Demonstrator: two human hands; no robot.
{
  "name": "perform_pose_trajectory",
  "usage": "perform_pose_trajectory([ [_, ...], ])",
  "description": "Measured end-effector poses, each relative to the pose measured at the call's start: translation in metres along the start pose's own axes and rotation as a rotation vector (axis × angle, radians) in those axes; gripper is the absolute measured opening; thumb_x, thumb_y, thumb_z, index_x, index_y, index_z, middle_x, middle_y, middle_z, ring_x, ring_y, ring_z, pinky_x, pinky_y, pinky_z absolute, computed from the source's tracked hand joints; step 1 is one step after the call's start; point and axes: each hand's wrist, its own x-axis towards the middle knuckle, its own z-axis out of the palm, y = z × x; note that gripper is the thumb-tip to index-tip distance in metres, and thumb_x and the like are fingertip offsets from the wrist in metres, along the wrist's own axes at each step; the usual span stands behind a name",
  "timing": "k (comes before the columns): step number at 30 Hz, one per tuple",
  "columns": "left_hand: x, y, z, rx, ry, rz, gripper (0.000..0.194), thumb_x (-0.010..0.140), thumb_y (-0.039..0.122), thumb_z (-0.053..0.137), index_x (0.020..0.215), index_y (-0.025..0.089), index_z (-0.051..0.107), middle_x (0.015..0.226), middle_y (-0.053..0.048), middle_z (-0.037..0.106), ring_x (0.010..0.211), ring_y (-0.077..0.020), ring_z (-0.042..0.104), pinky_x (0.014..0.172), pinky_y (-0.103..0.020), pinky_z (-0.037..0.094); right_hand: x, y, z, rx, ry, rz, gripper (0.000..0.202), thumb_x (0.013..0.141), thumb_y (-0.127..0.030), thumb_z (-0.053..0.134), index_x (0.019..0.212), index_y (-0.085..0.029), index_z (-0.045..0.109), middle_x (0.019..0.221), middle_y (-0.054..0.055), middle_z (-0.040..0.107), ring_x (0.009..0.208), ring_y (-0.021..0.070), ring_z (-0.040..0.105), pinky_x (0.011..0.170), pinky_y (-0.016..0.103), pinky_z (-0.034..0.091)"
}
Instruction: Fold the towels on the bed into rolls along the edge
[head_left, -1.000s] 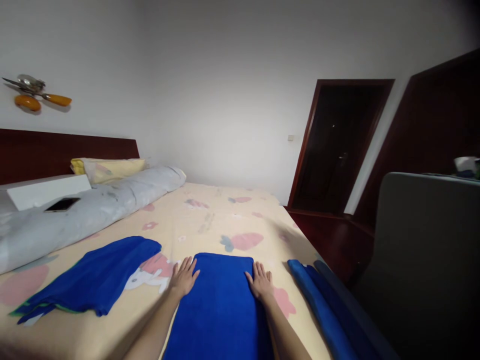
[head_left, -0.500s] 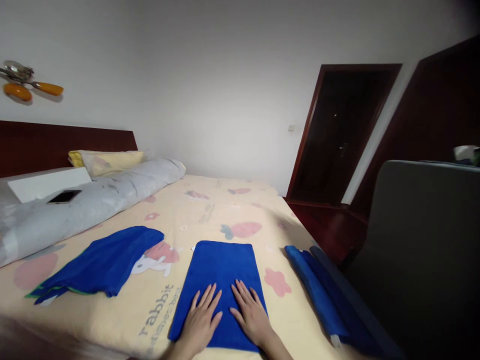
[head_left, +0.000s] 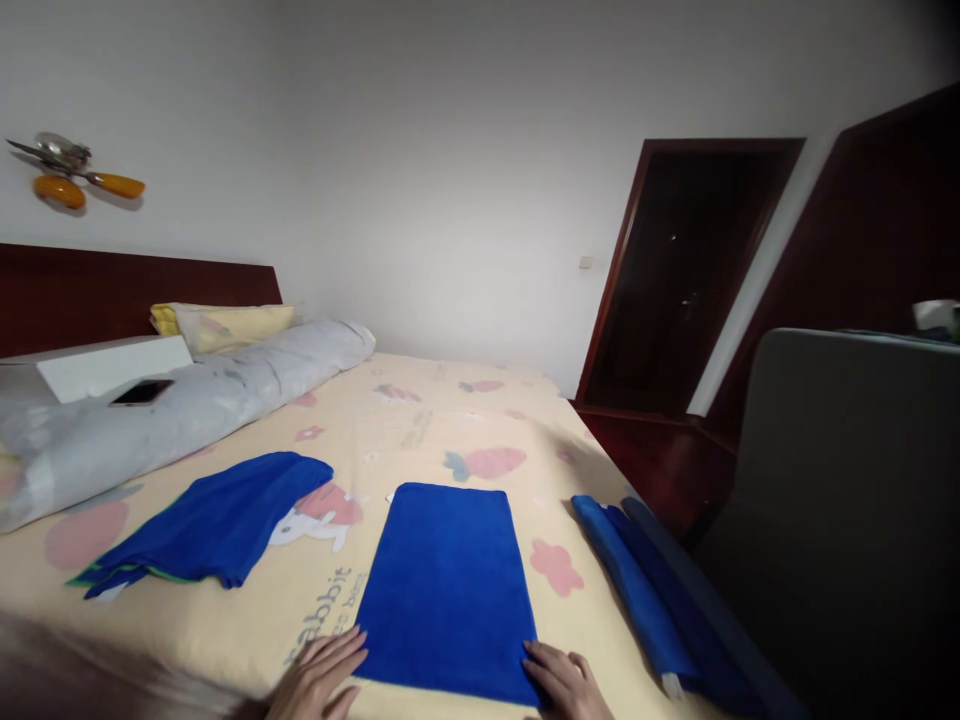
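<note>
The left hand and right hand, fingers loosely extended and slightly spread, gripping nothing, touch the near left and near right corners of the folded blue cloth, which lies flat on the patterned bedsheet.

Both hands cropped, lettering perhaps part-covered

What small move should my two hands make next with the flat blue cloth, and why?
Probably pinch the near edge of the blue cloth: it lies flat, and the left hand and right hand are at its two near corners.
</note>
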Motion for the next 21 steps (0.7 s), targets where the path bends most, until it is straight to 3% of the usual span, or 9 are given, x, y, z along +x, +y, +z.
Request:
perform_pose_trajectory([
  [5,0.007,0.007,-0.004,0.083,0.109,0.062,0.044,0.088,0.024,0.050,0.128,0.038,0.062,0.126,0.001,0.068,0.117,-0.0214,0.062,0.102,-0.036,0.050,0.001,0.002,0.001,-0.080,0.064,-0.068,0.044,0.091,-0.045,0.047,0.133,-0.036,0.056,0.138,0.003,0.058,0.126,0.0278,0.054,0.107,0.045,0.039],
  [9,0.014,0.013,-0.006,0.122,0.221,0.120,0.054,0.077,0.005,0.048,0.119,0.033,0.066,0.116,0.001,0.071,0.109,-0.0181,0.063,0.098,-0.033,0.050,0.008,-0.002,0.002,-0.244,0.262,-0.269,0.042,0.088,-0.022,0.052,0.129,-0.027,0.059,0.136,0.007,0.060,0.112,0.0239,0.064,0.096,0.038,0.046],
  [12,0.019,0.012,-0.003,0.122,0.270,0.091,0.058,0.070,0.000,0.048,0.115,0.031,0.067,0.119,0.000,0.070,0.111,-0.0189,0.062,0.097,-0.034,0.050,0.011,-0.007,0.002,-0.237,0.356,-0.316,0.040,0.083,-0.014,0.056,0.121,-0.024,0.062,0.125,0.006,0.068,0.104,0.0206,0.066,0.090,0.033,0.048],
  [16,0.023,0.004,0.003,0.064,0.292,0.091,0.060,0.066,-0.001,0.049,0.113,0.031,0.069,0.119,0.000,0.071,0.111,-0.0203,0.063,0.097,-0.036,0.051,0.015,-0.008,0.005,-0.084,0.369,-0.260,0.028,0.087,-0.014,0.053,0.108,-0.024,0.066,0.110,0.005,0.073,0.098,0.0184,0.066,0.084,0.031,0.049],
  [21,0.017,-0.009,-0.003,-0.040,0.243,0.152,0.055,0.069,0.001,0.053,0.112,0.033,0.071,0.111,-0.001,0.075,0.105,-0.0208,0.068,0.091,-0.034,0.055,0.012,-0.005,0.005,0.116,0.401,-0.151,0.022,0.091,-0.026,0.050,0.102,-0.026,0.069,0.095,0.007,0.071,0.088,0.0216,0.064,0.076,0.034,0.049],
])
